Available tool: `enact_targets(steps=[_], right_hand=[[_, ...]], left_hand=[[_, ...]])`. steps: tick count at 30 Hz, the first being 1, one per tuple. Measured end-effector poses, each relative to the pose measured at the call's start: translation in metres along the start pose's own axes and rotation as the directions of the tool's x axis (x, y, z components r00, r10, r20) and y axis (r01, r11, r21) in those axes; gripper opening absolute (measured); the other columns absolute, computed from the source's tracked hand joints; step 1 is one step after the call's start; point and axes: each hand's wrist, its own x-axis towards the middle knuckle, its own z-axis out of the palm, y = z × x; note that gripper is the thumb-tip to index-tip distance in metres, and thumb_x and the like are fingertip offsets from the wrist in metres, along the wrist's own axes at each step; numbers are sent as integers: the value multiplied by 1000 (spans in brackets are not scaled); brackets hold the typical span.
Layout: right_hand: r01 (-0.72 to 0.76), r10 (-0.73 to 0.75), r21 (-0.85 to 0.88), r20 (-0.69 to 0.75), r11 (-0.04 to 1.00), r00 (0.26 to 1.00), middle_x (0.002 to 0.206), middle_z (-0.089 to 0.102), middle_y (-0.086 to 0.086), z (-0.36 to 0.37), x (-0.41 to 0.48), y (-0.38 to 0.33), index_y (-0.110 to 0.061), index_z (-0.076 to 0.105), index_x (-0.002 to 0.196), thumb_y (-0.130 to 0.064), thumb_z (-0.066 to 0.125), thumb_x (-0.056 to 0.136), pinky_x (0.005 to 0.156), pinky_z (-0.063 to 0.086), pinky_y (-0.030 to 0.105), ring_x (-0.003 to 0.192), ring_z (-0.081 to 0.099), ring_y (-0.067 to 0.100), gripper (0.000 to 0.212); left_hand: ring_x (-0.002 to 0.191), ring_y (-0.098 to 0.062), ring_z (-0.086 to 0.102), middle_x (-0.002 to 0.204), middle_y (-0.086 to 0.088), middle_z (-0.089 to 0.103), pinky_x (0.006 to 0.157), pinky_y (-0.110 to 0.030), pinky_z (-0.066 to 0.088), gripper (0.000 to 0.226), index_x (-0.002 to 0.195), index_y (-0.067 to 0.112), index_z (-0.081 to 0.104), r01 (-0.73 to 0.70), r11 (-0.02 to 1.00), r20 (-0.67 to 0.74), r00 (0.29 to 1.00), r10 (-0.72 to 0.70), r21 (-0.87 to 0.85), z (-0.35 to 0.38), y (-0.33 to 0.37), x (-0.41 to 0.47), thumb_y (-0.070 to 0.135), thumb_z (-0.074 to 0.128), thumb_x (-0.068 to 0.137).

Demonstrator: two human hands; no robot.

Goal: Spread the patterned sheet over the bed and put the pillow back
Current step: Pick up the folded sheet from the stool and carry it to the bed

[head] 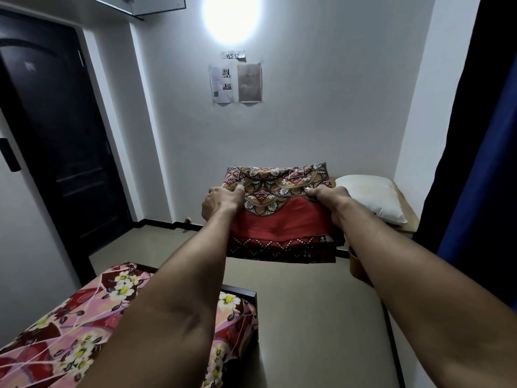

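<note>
Risk sits chiefly in the folded red cotton sheet with its brown-and-cream medallion print (279,214), which is held up in the air at about twelve o'clock from the person, off any surface and between the two outstretched arms. The left hand (221,201) pinches the sheet's left edge, thumb on top, and the right hand (327,201) clamps the right edge the same way; both are closed on cloth, not loose.

The layers hang stacked at the lower edge, so a shake to open the sheet could, in my judgement, let only the top layer fall while the rest stays bunched, or pull the cloth out of one hand's grip.

The bed draped in a pink floral cover (92,326) lies low at about seven o'clock, well apart from the sheet. A throw from here may land skewed or trail onto the beige floor (307,317).

The plain white pillow (372,197) rests on a light wooden table (409,217) at about one o'clock, just beside the right hand; a wide swing of the cloth could sweep it off.
</note>
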Motion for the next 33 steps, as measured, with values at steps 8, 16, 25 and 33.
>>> enact_targets(steps=[8,16,25,33], right_hand=[[-23,23,4,-63,1000,998,106,73,12,32,53,-17,-1,70,112,-30,85,73,83,56,36,93,70,28,50],[-35,35,3,-98,999,995,107,71,12,50,97,-24,0,69,113,-29,84,76,71,49,29,88,68,26,49],[-48,50,27,-108,998,993,110,70,11,53,154,-17,-1,65,120,-26,83,80,60,43,25,84,64,23,51],[-49,50,11,-114,999,992,110,71,9,36,222,-25,-2,68,116,-30,85,75,80,54,31,95,69,26,53]], left_hand=[[121,-33,59,131,-15,63,90,-36,46,73,131,7,56,-40,999,37,998,41,-9,20,24,70,64,52,86],[120,-34,60,130,-16,63,92,-37,47,75,131,6,58,-56,998,74,996,57,-11,48,38,121,65,52,84],[121,-33,59,131,-15,62,93,-37,46,78,131,5,57,-54,998,108,993,53,9,96,60,157,68,52,85],[122,-34,58,132,-16,62,93,-37,46,76,132,5,56,-48,999,86,995,47,4,142,109,185,66,52,86]])
